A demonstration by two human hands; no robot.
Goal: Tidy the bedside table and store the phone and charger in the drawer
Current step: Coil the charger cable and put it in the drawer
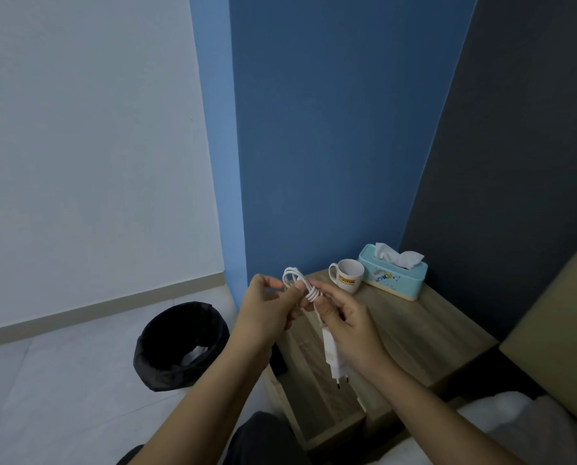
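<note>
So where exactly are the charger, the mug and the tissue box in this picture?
charger (334, 359): head view, on its white plug body.
mug (349, 280): head view, on its printed side wall.
tissue box (392, 281): head view, on its turquoise front face.

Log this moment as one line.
charger cable: coiled over bedside table | left hand: pinches coil | right hand: grips cable, adapter hangs | on table: mug, tissue box

White charger (334, 355), black bin (179, 345), turquoise cartoon-printed tissue box (393, 276), wood-grain bedside table (414, 333).
</note>
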